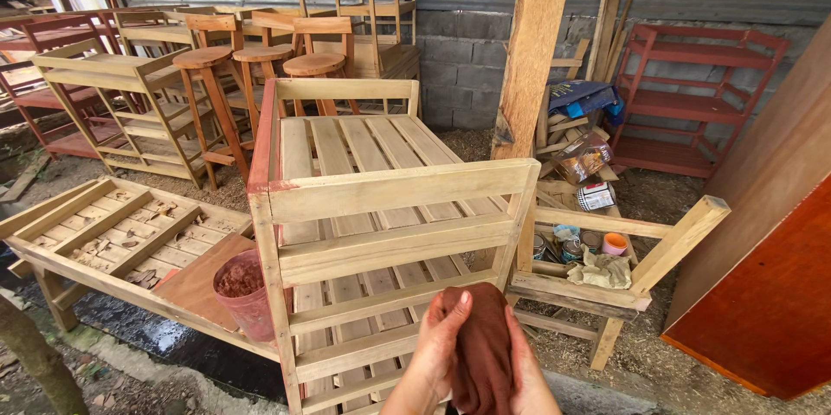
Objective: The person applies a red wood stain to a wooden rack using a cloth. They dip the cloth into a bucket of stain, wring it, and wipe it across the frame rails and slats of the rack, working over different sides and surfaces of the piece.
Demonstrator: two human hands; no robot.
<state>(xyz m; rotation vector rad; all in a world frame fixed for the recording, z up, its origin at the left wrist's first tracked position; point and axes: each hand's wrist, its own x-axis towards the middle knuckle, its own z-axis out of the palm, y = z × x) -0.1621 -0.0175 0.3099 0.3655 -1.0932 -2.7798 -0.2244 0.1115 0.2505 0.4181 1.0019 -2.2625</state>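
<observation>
Both my hands are at the bottom centre, closed around a reddish-brown cloth [479, 346] that is bunched up between them. My left hand [435, 353] grips its left side with the thumb on top. My right hand [530, 372] holds its right side. They hover over the near end of a bare wooden slatted shelf unit [381, 199], which lies on its side; its left rail is stained red. A red bucket [245, 294] holding dark reddish stuff stands just left of the unit.
A wooden slatted rack [112, 233] lies at left, with a red board on it. Cans, a rag and an orange cup sit on a low frame [597, 281] at right. Stools [260, 60], shelves, a red rack [692, 95], a post [532, 51] and a red-brown panel [770, 276] surround.
</observation>
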